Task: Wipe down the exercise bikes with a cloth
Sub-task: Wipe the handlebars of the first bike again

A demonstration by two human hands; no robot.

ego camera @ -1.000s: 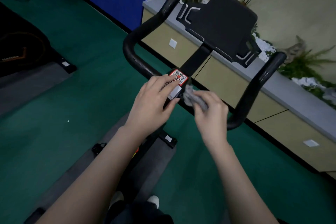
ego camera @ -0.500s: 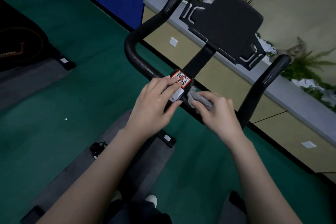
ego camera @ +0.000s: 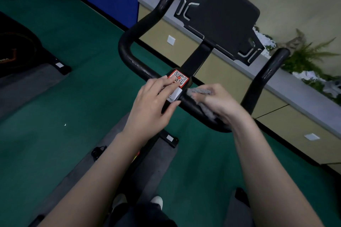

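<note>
1. One camera in play, worn on the person's head, looking forward and steeply down along both forearms.
2. It's in close: the handlebar sits mid-frame at arm's reach, with the left hand and the right hand, cloth in its grip, right on it.
3. Wide lens, horizon tilted: the console is top centre, green floor fills the left, and the planter ledge slants down the right.
4. The bottom edge catches the person's own shoes, straight below.
</note>
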